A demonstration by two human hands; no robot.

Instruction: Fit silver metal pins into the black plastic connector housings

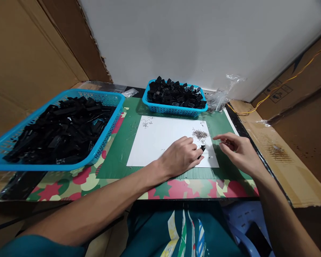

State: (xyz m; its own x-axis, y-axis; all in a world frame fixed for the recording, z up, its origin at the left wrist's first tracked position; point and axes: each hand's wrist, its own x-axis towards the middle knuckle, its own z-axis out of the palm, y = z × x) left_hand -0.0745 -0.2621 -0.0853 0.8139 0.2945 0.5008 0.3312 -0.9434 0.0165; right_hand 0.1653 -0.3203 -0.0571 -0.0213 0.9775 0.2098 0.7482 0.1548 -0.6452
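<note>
My left hand (181, 154) rests on a white paper sheet (160, 141) with its fingers closed round a small black plastic part (202, 148) that pokes out at the fingertips. My right hand (237, 150) hovers just right of the sheet, fingers loosely curled with the index finger stretched left toward the part; I cannot see anything in it. A small pile of tiny metal springs (200, 134) lies on the sheet just beyond both hands. A few more springs (147, 124) are scattered at the sheet's far left corner.
A large blue basket (111, 123) of black plastic parts stands at the left. A smaller blue basket (173, 109) of black parts stands at the back. Green mat (123, 142) over a patterned cloth, clear plastic bags (220, 96) at back right, cardboard walls on both sides.
</note>
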